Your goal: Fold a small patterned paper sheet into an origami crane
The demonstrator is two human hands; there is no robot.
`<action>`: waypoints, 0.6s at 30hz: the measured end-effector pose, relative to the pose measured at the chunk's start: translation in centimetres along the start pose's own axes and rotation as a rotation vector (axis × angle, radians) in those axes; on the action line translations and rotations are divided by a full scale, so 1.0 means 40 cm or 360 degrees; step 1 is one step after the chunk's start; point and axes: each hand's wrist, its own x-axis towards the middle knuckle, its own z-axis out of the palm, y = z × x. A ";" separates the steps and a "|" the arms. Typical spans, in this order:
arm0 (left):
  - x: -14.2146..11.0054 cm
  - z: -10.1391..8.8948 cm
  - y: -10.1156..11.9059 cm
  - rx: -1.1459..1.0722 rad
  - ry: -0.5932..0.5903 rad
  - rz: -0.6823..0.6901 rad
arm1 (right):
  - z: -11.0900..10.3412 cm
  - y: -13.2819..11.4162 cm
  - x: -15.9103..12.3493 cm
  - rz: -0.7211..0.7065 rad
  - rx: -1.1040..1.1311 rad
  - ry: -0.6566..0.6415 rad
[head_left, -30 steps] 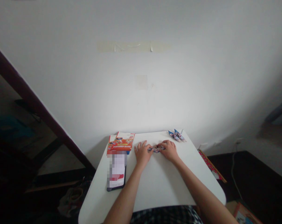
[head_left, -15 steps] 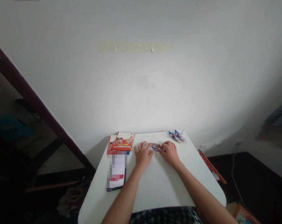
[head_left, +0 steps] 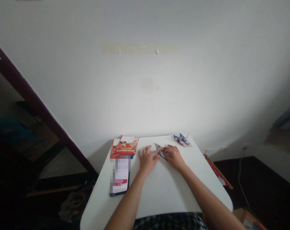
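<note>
A small piece of patterned folded paper (head_left: 159, 149) lies on the white table (head_left: 164, 188) near its far edge, between my two hands. My left hand (head_left: 147, 158) rests flat beside it, fingers spread, with the fingertips pressing on the paper's left part. My right hand (head_left: 174, 156) is curled over the paper's right part, its fingers pinching an edge of it. Part of the paper is hidden under my fingers.
A finished folded paper figure (head_left: 182, 139) sits at the table's far right corner. An orange and red packet (head_left: 124, 147) lies at the far left, with a tablet (head_left: 120, 175) in front of it. A red patterned thing (head_left: 216, 171) leans off the table's right side.
The folded paper has turned from lying level to pointing up and left. Both hands shifted slightly with it, my right fingers drawing in on its edge.
</note>
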 end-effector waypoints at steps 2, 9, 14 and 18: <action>0.000 0.002 -0.001 -0.0005 0.0006 -0.0006 | -0.004 0.001 0.001 -0.0036 0.0012 -0.0005; 0.000 0.003 0.001 -0.0011 0.0035 -0.0012 | -0.008 0.014 0.008 -0.0213 0.0120 0.0029; -0.001 0.004 -0.003 -0.0036 0.0011 0.0004 | -0.010 0.011 0.006 -0.0195 0.0113 0.0055; 0.002 0.005 -0.006 -0.0050 -0.0041 0.0005 | -0.007 0.003 0.002 -0.0219 -0.0037 0.0044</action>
